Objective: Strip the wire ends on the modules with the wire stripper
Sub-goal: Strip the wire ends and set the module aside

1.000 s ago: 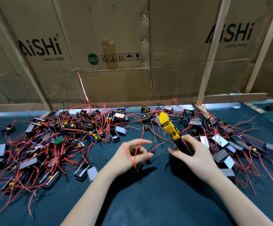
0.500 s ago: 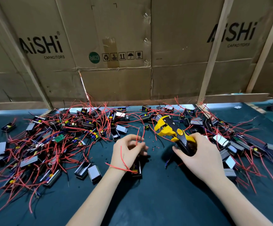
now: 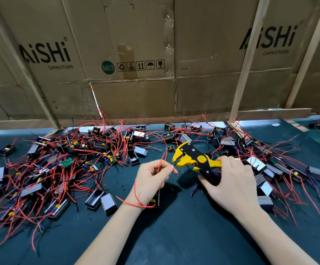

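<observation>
While the left hand (image 3: 151, 180) pinches one red wire (image 3: 162, 161) near the wire stripper (image 3: 191, 159) gripped by the right hand (image 3: 231, 180), most work seems left. Dozens of modules (image 3: 59, 159) lie heaped on the table (image 3: 174, 236), their ends too small to judge

The left hand (image 3: 151, 178) hides most of the module (image 3: 154, 200) beneath it.

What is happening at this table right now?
A person is stripping wires on small modules. The left hand pinches a red wire of a module lying under it, with the wire end pointed toward the stripper. The right hand grips the stripper's handles; its jaws are open, just beside the wire end. Many more modules lie in a pile on the table.
</observation>
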`<action>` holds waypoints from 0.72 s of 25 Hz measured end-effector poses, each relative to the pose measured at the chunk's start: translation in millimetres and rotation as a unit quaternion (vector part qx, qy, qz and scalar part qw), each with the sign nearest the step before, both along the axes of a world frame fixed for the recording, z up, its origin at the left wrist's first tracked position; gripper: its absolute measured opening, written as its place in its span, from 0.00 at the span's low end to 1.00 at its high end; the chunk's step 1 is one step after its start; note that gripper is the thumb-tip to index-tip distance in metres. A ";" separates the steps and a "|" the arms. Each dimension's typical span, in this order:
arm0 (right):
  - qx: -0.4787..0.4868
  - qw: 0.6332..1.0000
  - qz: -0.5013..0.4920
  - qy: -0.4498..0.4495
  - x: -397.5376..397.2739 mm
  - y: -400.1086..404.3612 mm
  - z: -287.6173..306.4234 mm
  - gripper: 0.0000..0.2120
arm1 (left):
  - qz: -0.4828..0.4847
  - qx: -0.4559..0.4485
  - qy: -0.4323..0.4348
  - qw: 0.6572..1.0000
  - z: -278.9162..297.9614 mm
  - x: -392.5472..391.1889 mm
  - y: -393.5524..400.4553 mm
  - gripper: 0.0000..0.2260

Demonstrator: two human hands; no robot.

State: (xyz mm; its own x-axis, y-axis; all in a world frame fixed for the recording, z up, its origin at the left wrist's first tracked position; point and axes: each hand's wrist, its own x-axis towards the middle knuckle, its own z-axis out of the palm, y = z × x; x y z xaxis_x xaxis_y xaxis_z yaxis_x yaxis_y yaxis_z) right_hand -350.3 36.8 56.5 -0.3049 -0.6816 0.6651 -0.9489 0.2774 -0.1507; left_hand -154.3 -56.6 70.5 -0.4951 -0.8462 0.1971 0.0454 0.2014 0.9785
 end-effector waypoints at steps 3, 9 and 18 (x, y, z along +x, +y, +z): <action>-0.002 1.000 0.008 0.015 1.3 0.1 0.6 0.26 | 0.011 -0.004 -0.012 1.000 -1.7 0.3 -1.5 0.11; -0.017 0.999 0.016 0.028 1.6 1.3 2.3 0.24 | 0.046 0.001 -0.049 0.998 -2.0 -0.8 -1.8 0.08; -0.024 0.999 0.020 0.033 3.9 2.7 4.7 0.23 | 0.046 -0.010 -0.080 0.996 -0.5 0.1 -2.1 0.07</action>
